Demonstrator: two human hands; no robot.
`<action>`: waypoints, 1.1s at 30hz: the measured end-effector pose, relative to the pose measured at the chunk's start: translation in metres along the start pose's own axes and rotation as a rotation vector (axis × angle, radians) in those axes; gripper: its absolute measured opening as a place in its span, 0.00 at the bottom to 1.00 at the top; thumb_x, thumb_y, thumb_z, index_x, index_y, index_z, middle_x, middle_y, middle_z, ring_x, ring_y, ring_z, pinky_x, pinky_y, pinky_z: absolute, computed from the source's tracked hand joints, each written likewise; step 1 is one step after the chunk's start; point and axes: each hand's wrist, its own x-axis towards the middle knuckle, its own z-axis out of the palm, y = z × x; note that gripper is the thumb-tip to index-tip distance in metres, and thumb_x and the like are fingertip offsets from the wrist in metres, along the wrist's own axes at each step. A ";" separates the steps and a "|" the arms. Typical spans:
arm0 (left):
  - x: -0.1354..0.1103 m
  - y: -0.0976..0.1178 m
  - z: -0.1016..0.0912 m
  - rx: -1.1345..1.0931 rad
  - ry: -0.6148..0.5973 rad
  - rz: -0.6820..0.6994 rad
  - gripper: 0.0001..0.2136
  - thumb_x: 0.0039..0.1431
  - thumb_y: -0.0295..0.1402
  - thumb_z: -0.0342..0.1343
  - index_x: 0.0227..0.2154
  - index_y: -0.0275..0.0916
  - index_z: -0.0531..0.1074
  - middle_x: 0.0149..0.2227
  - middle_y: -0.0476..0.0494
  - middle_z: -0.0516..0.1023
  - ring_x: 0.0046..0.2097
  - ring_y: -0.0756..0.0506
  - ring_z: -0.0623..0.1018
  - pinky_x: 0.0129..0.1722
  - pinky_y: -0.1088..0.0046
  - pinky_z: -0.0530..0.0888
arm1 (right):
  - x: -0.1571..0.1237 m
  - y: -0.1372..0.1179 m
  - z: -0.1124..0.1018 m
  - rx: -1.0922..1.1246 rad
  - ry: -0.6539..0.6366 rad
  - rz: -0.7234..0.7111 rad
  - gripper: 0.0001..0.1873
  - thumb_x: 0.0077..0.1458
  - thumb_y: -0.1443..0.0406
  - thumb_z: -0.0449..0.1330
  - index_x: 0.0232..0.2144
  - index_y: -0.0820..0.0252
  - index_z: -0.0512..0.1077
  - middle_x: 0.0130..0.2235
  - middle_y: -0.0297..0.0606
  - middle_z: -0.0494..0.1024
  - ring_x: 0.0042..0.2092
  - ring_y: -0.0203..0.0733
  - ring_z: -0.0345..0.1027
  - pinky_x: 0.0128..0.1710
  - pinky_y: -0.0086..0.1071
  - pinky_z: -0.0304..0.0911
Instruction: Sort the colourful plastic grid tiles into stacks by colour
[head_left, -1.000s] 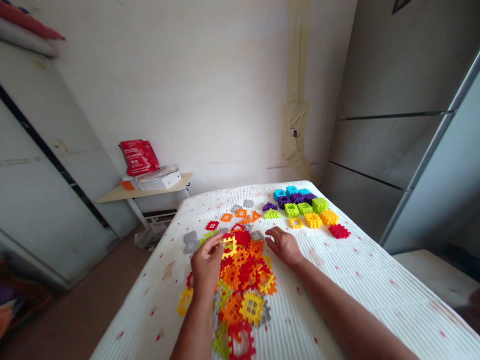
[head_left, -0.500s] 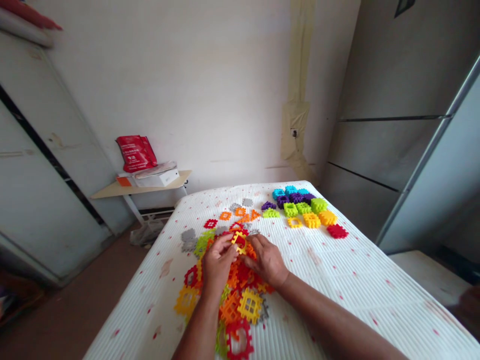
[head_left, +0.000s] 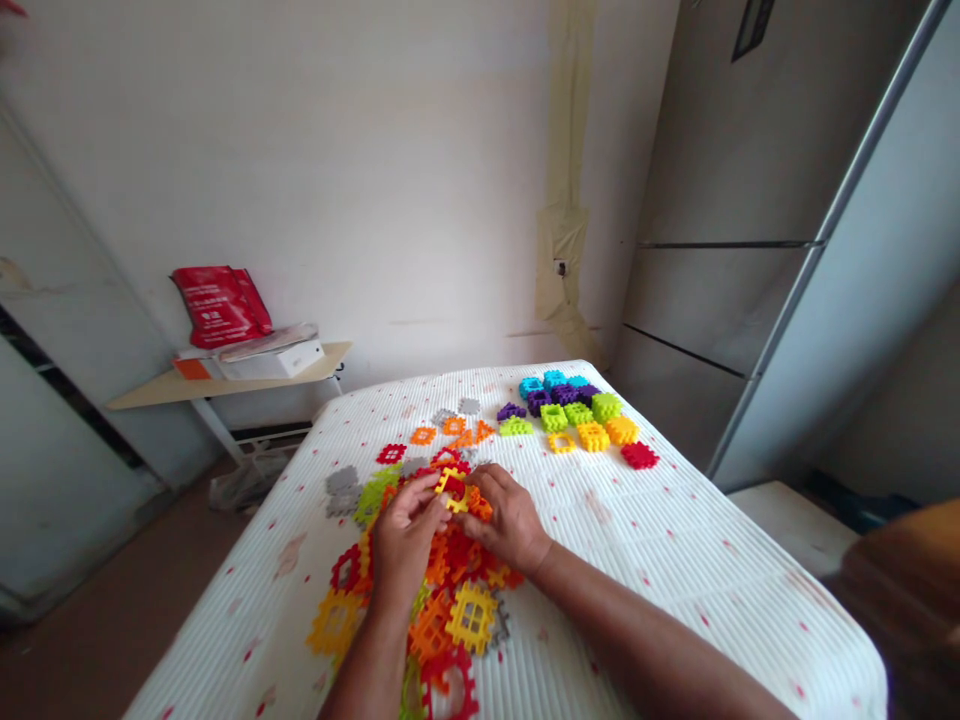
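A loose heap of red, orange, yellow, green and grey waffle-block tiles (head_left: 442,580) lies on the white ribbed bedspread (head_left: 675,570). Above the heap's far end, my left hand (head_left: 401,540) and my right hand (head_left: 506,520) meet. Both pinch a small yellow tile (head_left: 452,490) between their fingertips. An orange tile (head_left: 480,508) sits against the fingers of my right hand. Farther back on the right, sorted blocks (head_left: 577,412) stand in short rows of blue, purple, green, yellow and red.
A low wooden side table (head_left: 225,385) left of the bed carries a red bag (head_left: 217,305) and a white box. A grey wardrobe (head_left: 787,250) fills the right side. A plastic bag lies on the brown floor near the table's legs.
My right hand moved left from the bedspread to join my left hand on the yellow tile. The camera has swung, shifting the whole scene left.
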 end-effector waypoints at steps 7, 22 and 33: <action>-0.001 -0.001 0.002 0.008 -0.025 0.042 0.22 0.45 0.40 0.59 0.44 0.36 0.70 0.24 0.51 0.72 0.24 0.52 0.70 0.24 0.78 0.68 | -0.001 -0.002 0.002 -0.039 -0.004 0.030 0.20 0.51 0.57 0.58 0.46 0.57 0.66 0.43 0.41 0.69 0.45 0.42 0.65 0.44 0.34 0.64; 0.002 -0.005 -0.006 0.141 0.190 0.182 0.18 0.48 0.42 0.57 0.40 0.38 0.73 0.38 0.42 0.78 0.38 0.45 0.76 0.37 0.72 0.73 | 0.005 0.099 -0.059 -0.848 0.068 0.592 0.14 0.55 0.57 0.53 0.40 0.59 0.68 0.40 0.45 0.71 0.43 0.47 0.65 0.34 0.32 0.61; 0.000 -0.001 -0.006 0.213 0.178 0.205 0.15 0.49 0.41 0.55 0.38 0.39 0.74 0.38 0.44 0.78 0.38 0.45 0.77 0.36 0.73 0.73 | 0.006 0.107 -0.056 -0.898 -0.031 0.791 0.17 0.57 0.55 0.51 0.42 0.60 0.66 0.41 0.45 0.70 0.42 0.46 0.68 0.31 0.32 0.61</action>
